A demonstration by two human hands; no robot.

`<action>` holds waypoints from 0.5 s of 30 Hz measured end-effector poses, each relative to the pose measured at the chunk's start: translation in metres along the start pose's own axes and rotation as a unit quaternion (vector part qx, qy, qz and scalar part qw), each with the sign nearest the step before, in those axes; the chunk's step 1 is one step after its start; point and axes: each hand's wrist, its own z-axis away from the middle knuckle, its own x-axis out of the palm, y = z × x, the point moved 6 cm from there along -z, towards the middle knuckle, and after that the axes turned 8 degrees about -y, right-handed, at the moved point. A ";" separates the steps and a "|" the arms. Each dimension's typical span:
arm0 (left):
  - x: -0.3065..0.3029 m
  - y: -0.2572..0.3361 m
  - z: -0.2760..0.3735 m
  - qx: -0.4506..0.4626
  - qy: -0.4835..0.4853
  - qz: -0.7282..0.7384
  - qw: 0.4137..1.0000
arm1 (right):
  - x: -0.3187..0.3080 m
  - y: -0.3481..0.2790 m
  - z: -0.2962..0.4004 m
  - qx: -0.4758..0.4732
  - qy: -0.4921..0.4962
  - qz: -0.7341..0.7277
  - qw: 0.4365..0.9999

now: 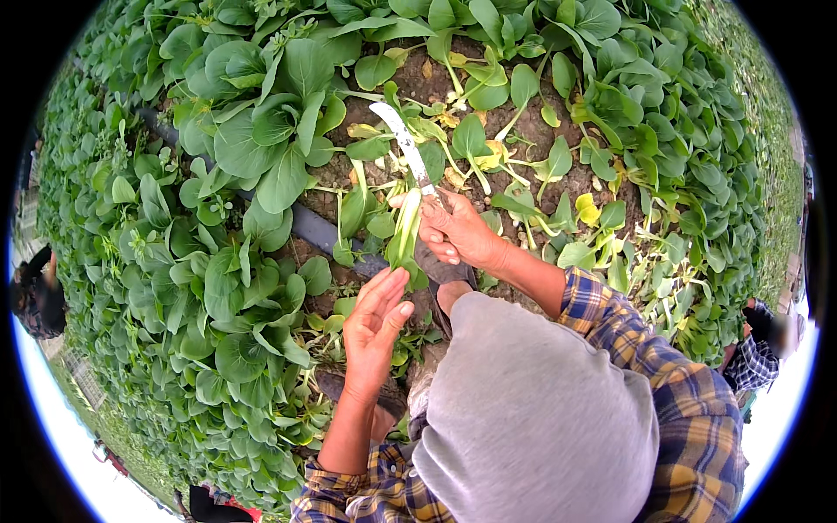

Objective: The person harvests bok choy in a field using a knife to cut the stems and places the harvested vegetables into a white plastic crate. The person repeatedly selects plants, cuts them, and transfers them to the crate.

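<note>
My right hand (461, 227) is closed around a knife (404, 140) with a pale, dirt-specked, curved blade pointing up and left over the soil. Beside its fingers is a small bok choy plant (407, 225), its pale stems towards the right hand and its green leaves hanging down towards the left hand. One right fingertip shows behind the stems; whether that hand also supports the plant is unclear. My left hand (376, 320) is raised palm inward, thumb apart. Its fingertips are at the leaf ends, and whether they touch is hard to tell.
Dense bok choy plants (274, 124) grow on both sides. Cut and yellowing leaves (484, 147) litter the bare soil (549, 98) ahead. A dark grey pipe (317, 229) runs diagonally at left, partly under leaves. Other people appear at the left (40, 294) and right (752, 353) rims.
</note>
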 end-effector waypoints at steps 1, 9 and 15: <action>0.002 -0.006 -0.001 -0.006 -0.006 0.004 1.000 | 0.009 -0.007 0.001 -0.004 -0.013 -0.020 1.000; -0.005 0.046 -0.039 0.060 0.000 -0.421 0.905 | 0.008 -0.001 0.007 -0.010 -0.003 0.097 0.995; -0.029 -0.030 -0.128 -0.136 -0.114 -0.254 0.951 | -0.009 -0.010 -0.011 -0.071 0.085 0.169 0.979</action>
